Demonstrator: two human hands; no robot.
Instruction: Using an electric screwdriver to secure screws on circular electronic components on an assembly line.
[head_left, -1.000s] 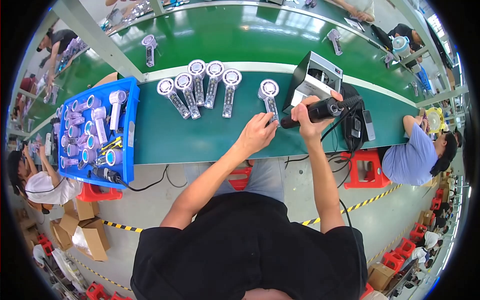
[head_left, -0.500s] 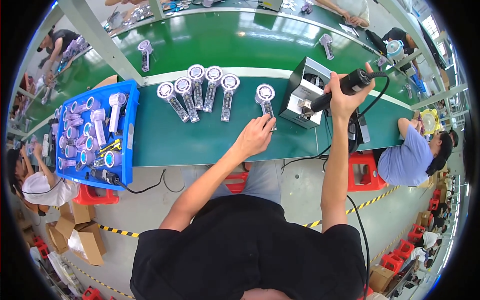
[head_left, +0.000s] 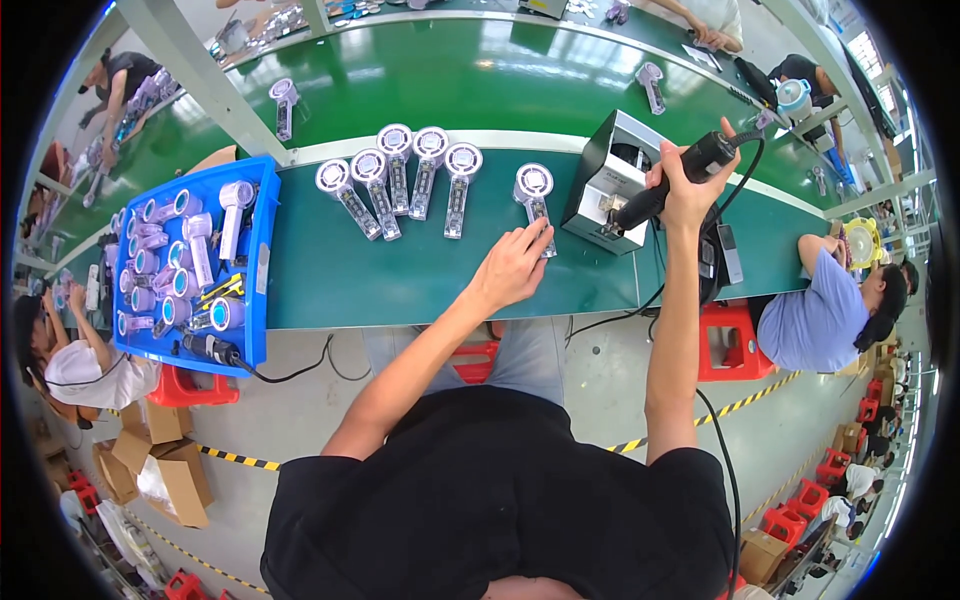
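My left hand (head_left: 514, 266) holds the lower handle of a purple-and-white handheld fan (head_left: 534, 183), which lies on the bench with its round head pointing away from me. Part of the handle is hidden under my fingers. My right hand (head_left: 688, 200) is wrapped around a black corded electric screwdriver (head_left: 645, 207). The screwdriver's tip is at the front of a box-shaped screw feeder (head_left: 607, 180); whether a screw is on it is too small to tell. Left of the held fan, several similar fans (head_left: 462, 162) lie in a row, their handles showing inner parts.
A blue tray (head_left: 262, 270) on the left holds several fans and a second corded screwdriver (head_left: 210, 349). Behind the bench runs a green conveyor belt (head_left: 420, 85) bearing a fan on each side. Cables hang over the bench's front edge. A person in blue (head_left: 820, 310) sits at right.
The view has shifted slightly. The screwdriver in my right hand has tilted a little, its tip staying at the feeder. My left hand stays on the same fan.
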